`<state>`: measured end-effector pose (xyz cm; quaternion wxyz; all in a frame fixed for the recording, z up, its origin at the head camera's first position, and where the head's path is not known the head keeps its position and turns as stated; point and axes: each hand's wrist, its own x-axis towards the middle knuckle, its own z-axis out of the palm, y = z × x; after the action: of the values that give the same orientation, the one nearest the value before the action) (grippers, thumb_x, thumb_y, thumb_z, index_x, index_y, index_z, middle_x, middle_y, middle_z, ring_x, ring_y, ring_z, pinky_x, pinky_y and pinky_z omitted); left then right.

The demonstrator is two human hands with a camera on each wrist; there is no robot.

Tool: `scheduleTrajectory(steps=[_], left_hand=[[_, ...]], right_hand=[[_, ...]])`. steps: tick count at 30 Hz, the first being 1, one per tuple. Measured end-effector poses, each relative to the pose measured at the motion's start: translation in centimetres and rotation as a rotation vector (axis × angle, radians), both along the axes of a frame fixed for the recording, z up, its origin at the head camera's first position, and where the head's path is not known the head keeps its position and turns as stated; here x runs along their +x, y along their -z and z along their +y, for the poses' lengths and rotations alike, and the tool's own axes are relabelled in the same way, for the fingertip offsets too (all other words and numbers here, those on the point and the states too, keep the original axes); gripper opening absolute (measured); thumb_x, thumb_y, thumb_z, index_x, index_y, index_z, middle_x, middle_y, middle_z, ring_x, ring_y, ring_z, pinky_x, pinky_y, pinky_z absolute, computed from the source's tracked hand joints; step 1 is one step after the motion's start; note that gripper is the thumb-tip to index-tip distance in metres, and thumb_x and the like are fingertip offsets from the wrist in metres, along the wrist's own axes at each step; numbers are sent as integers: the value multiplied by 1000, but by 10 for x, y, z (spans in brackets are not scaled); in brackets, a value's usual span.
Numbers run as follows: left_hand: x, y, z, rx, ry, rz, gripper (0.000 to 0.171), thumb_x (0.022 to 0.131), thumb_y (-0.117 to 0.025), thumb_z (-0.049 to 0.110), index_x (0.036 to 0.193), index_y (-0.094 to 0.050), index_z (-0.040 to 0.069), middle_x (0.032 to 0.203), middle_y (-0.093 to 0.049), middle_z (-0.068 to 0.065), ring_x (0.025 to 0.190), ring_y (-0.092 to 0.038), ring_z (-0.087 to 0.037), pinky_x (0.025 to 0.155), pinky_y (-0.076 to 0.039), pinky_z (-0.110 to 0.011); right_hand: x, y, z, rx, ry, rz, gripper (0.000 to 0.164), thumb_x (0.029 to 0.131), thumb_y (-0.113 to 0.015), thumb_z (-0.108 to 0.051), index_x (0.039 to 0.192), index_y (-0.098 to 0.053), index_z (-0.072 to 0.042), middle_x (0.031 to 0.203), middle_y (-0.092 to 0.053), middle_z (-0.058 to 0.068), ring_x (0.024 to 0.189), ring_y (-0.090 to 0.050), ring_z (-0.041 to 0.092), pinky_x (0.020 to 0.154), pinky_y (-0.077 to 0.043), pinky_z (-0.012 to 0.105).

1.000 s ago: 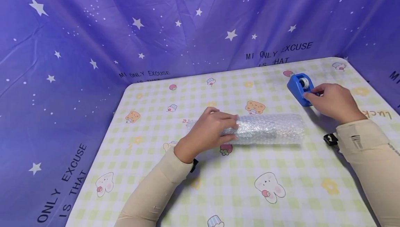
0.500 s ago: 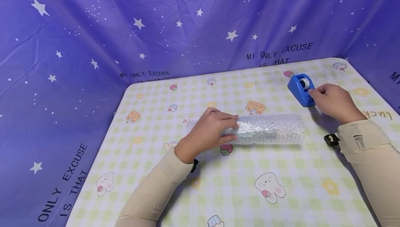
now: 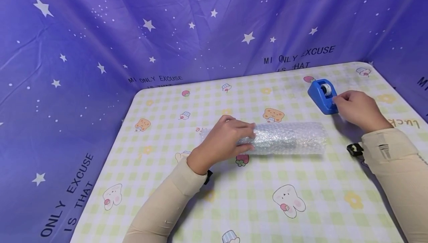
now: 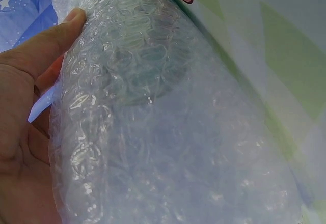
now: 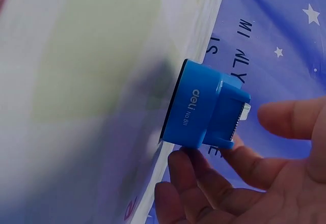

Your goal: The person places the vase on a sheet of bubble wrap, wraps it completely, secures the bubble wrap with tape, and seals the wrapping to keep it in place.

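A roll of clear bubble wrap [image 3: 281, 138] lies crosswise on the table, with something greenish showing through its layers. My left hand [image 3: 226, 139] grips its left part from above; in the left wrist view the thumb [image 4: 53, 43] lies along its side. To the right, a blue tape dispenser [image 3: 321, 96] holds a small tape roll [image 3: 326, 88]. My right hand [image 3: 357, 110] is at the dispenser's near end. In the right wrist view its thumb [image 5: 288, 119] stands apart from the whitish tape end [image 5: 245, 111] at the toothed cutter, while fingertips reach the dispenser's lower side.
The table [image 3: 167, 198] wears a green-and-white checked cloth with printed cartoon figures. A purple star-patterned curtain [image 3: 200, 38] hangs along its back and sides. Dark camera mounts [image 3: 354, 149] sit on the wrists.
My right hand has drawn slightly to the right, its thumb going from over the dispenser's body to its near edge. The left hand and the bubble wrap stay in place.
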<state>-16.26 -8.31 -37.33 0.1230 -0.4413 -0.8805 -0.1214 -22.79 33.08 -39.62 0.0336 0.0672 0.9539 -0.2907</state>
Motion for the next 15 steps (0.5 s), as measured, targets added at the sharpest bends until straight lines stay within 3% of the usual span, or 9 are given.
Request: scheduleTrajectory(steps=[6, 15], left_hand=[[0, 0, 0, 2, 0, -1, 21, 87, -83, 38, 104, -77, 26, 137, -69, 6, 119, -67, -7, 104, -43, -38], [0, 1, 0, 10, 5, -8, 21, 87, -83, 38, 104, -77, 26, 137, -69, 6, 119, -67, -7, 104, -43, -39]], right_hand=[[-2, 3, 0, 1, -12, 46, 69, 105, -34, -54, 125, -58, 7, 115, -61, 28, 93, -56, 38, 65, -41, 37], [-4, 6, 0, 22, 28, 101, 60, 106, -40, -46, 120, -63, 8, 112, -66, 31, 88, -58, 39, 63, -40, 38]])
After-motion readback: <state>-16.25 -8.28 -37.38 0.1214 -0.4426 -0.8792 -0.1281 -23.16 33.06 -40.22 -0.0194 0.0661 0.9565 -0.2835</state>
